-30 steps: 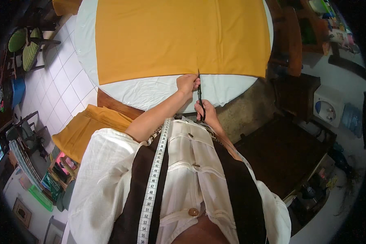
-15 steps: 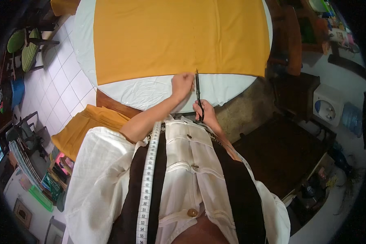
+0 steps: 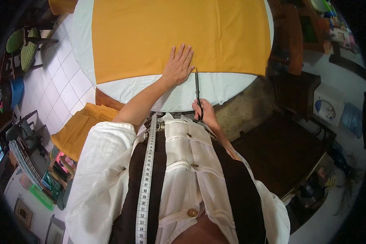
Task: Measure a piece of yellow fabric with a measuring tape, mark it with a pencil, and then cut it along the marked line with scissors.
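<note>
So the tape measure [image 3: 144, 191] is hung down the front at the bottom of the frame, probably so it's kept handy. Just right of centre, black scissors [image 3: 197, 87] are held by the handles in the right hand [image 3: 206, 112], blades pointed away, likely so the tip can be lined up with the cloth edge. The left hand [image 3: 177, 71] is laid palm-down, fingers spread, on the mustard cloth [image 3: 150, 32], seemingly so it's kept flat. The cloth is spread over the white-covered table [image 3: 232, 85] at upper centre.

Hard to make out: the handle loops are partly covered by fingers, whether the tip is touching the cloth can't be told, and the cloth's far end is cut off by the top edge.
</note>
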Action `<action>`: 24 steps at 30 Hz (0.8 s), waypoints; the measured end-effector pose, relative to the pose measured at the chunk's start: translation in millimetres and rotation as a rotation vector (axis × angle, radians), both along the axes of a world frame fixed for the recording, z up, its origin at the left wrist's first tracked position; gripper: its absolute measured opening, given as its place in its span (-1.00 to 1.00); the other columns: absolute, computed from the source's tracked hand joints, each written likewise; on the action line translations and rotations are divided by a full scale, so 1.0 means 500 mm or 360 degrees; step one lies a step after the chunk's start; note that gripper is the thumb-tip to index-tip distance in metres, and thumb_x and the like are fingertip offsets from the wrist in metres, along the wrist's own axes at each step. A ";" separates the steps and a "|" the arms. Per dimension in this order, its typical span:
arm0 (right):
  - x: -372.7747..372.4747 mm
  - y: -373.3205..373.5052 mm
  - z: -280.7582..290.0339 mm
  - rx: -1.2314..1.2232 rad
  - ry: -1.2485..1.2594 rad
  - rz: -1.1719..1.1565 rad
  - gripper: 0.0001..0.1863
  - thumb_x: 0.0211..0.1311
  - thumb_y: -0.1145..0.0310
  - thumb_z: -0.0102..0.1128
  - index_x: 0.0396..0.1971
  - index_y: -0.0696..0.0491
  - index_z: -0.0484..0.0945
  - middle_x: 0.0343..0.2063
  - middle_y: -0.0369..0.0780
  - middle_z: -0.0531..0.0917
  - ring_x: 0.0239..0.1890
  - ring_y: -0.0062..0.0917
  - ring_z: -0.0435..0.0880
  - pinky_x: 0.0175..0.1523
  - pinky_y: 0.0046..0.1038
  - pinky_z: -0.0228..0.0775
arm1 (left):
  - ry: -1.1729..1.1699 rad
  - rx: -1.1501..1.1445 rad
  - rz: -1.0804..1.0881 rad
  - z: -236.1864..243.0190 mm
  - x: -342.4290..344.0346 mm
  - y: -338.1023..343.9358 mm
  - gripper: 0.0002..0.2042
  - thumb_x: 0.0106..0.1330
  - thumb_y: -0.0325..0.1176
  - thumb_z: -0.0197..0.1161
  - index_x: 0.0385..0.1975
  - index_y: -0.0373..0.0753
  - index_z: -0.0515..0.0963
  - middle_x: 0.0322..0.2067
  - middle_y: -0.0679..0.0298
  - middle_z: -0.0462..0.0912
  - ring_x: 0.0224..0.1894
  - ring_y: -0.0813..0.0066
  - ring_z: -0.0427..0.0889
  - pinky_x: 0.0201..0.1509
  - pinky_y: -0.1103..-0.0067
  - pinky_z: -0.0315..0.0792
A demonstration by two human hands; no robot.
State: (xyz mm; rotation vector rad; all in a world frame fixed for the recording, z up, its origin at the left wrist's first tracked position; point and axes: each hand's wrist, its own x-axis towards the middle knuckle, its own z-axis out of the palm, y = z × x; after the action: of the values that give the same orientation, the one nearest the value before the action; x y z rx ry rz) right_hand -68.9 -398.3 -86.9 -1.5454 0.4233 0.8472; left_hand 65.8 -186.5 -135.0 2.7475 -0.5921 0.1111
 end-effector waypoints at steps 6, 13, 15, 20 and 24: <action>0.000 -0.002 -0.007 -0.0011 -0.0013 0.0016 -0.63 0.40 0.26 0.25 0.00 0.21 0.45 -0.52 -0.29 0.55 -0.68 -0.67 0.46 -0.54 -0.62 0.30 | -0.0037 0.0065 0.0009 0.002 0.000 -0.001 -0.37 0.56 -0.02 -0.18 0.42 -0.42 0.23 0.49 -0.03 0.17 0.57 -0.05 -0.03 0.58 0.00 -0.24; 0.002 -0.003 -0.006 -0.0016 -0.0044 0.0025 -0.61 0.38 0.25 0.28 0.00 0.22 0.44 -0.51 -0.29 0.56 -0.68 -0.67 0.46 -0.55 -0.62 0.29 | -0.0027 0.0042 0.0002 -0.002 0.000 -0.001 -0.36 0.56 -0.01 -0.19 0.43 -0.43 0.20 0.49 -0.04 0.16 0.56 -0.05 -0.01 0.58 0.01 -0.24; 0.002 -0.003 -0.004 -0.0016 -0.0049 0.0027 -0.61 0.38 0.25 0.28 0.00 0.22 0.45 -0.51 -0.29 0.56 -0.68 -0.67 0.46 -0.56 -0.62 0.28 | -0.0024 0.0040 0.0000 -0.003 -0.001 -0.001 -0.35 0.56 0.00 -0.20 0.43 -0.44 0.19 0.49 -0.04 0.16 0.57 -0.04 -0.01 0.58 0.01 -0.24; 0.000 -0.003 -0.006 0.0029 -0.0012 -0.0032 -0.60 0.36 0.25 0.29 -0.01 0.22 0.45 -0.49 -0.28 0.57 -0.69 -0.68 0.44 -0.57 -0.62 0.27 | -0.0047 -0.0006 0.0002 -0.001 -0.001 -0.002 -0.35 0.56 -0.01 -0.19 0.42 -0.44 0.19 0.48 -0.05 0.17 0.56 -0.05 0.01 0.58 0.01 -0.22; -0.003 -0.003 -0.008 -0.0014 -0.0008 -0.0044 -0.61 0.35 0.25 0.30 -0.02 0.22 0.46 -0.49 -0.28 0.57 -0.70 -0.68 0.43 -0.58 -0.62 0.26 | -0.0053 0.0023 -0.0004 0.003 0.001 -0.003 -0.36 0.56 -0.01 -0.19 0.42 -0.43 0.20 0.48 -0.05 0.18 0.56 -0.05 0.01 0.58 0.01 -0.22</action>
State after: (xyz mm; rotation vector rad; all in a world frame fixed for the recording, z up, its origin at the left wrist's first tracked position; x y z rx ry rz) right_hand -70.4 -400.0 -90.8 -1.5463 0.4445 0.8205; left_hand 66.4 -188.2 -133.5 2.7638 -0.6073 0.1531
